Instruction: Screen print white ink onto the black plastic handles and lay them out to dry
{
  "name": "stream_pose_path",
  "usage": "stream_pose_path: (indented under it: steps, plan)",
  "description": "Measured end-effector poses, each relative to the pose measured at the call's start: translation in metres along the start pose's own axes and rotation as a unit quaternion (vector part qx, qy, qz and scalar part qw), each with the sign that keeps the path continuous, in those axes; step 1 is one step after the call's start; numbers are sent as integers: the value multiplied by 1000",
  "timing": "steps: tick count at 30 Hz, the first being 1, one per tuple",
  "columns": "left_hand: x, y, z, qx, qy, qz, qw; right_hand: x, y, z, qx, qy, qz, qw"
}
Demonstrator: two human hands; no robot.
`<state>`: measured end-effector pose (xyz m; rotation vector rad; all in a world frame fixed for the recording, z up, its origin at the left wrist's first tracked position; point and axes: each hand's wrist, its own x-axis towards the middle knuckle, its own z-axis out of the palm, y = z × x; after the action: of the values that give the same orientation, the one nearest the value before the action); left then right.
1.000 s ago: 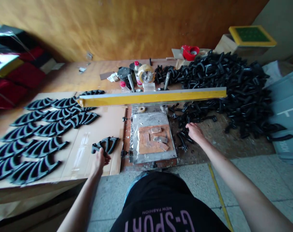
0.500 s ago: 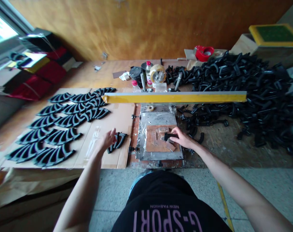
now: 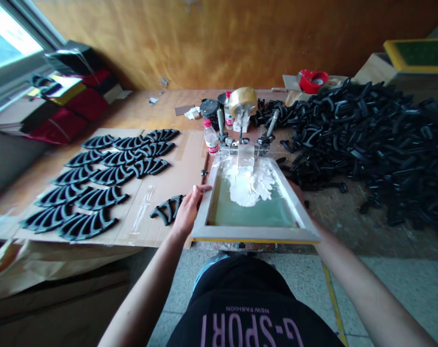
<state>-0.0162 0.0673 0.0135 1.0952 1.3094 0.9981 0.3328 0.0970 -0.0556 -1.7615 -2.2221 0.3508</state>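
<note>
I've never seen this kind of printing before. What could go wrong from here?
The left hand rests on the screen frame right beside a black moulded piece, which might get bumped. The white ink is heaped thickly on the mesh and could smear or drip. The plastic bottle stands close to the hinge clamps and might tip.

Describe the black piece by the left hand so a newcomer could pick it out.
The cardboard sheet lies left of the screen-printing frame. Near its right edge, beside the left hand, one black piece lies alone, apart from the rows of others.
</note>
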Motion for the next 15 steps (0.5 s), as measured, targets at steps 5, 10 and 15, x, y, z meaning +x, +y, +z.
stream_pose_path:
  steps: [5, 10, 15]
  plan:
    - [-4, -72, 9, 49, 0, -79, 996, 51, -31, -23, -6, 180, 17, 983]
    - [13, -105, 12, 81, -8, -92, 992, 64, -85, 0, -30, -6, -88, 996]
    - [16, -119, 6, 100, 7, -100, 990, 11, -79, 0, -21, -101, -234, 967]
